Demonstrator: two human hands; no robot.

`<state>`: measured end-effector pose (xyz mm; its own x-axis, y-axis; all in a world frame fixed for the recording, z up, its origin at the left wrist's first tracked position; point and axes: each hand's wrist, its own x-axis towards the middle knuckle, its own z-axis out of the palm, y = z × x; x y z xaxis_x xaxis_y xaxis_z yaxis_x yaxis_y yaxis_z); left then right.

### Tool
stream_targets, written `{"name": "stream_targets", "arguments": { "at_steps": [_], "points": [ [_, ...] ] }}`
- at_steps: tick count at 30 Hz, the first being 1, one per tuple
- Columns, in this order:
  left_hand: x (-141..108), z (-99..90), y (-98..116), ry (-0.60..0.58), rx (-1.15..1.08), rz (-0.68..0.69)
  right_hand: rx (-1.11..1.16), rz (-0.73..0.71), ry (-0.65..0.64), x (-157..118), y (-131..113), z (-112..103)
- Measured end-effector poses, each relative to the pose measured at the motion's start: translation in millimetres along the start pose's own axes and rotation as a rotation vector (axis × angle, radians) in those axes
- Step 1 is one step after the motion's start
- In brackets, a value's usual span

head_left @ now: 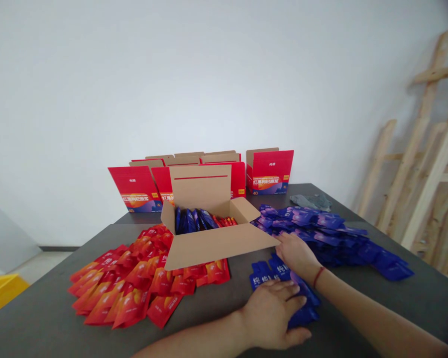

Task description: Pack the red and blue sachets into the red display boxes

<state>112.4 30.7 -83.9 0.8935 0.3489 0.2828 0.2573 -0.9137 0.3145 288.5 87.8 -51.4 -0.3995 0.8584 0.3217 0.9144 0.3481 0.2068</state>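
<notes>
A small overlapping group of blue sachets (261,279) lies on the table close to me. My left hand (271,315) rests across this group with its fingers stretched out and the thumb apart. Just beyond it, my right hand (298,256), a red cord at its wrist, reaches between the group and the larger blue sachet pile (321,226). Its fingertips are near a corner of the open carton's front flap (220,243); the curled fingers are partly hidden, and I cannot make out a grip. Inside the carton, blue sachets (194,220) stand left of red sachets (225,222).
Left of the carton spreads a heap of red sachets (130,278), some under its flap. Several red printed cartons stand behind, one (271,171) apart at right. A grey plastic bag (311,201) lies at the back right. A yellow bin (5,291) and wooden frames (414,174) flank the table.
</notes>
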Motion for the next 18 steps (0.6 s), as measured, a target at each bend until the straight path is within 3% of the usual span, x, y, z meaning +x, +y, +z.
{"name": "stream_targets", "arguments": {
  "at_steps": [5, 7, 9, 12, 15, 18],
  "points": [
    [-0.2, -3.4, 2.9, 0.038, -0.105, -0.004, 0.075, -0.010, 0.087, -57.0, 6.3, -2.6],
    [1.4, -12.6, 2.8, 0.108, -0.219, -0.076, 0.122, -0.034, 0.144, -82.4, 5.3, 0.0],
    [1.8, -26.6, -0.2, 0.216, -0.349, -0.253, 0.172, -0.053, 0.182, -104.8, 1.0, 2.7],
    [-5.0, -49.1, -9.5, 0.326, -0.676, -0.676, 0.266, 0.001, 0.152, -128.3, -8.5, 7.2],
    [-19.6, -61.9, -17.7, 0.274, -0.991, -0.956, 0.357, 0.122, 0.099, -139.5, -17.1, 14.9],
    [-27.6, -61.7, -20.3, 0.172, -1.170, -1.040, 0.340, 0.176, 0.124, -141.4, -26.8, 25.3]
  ]
}}
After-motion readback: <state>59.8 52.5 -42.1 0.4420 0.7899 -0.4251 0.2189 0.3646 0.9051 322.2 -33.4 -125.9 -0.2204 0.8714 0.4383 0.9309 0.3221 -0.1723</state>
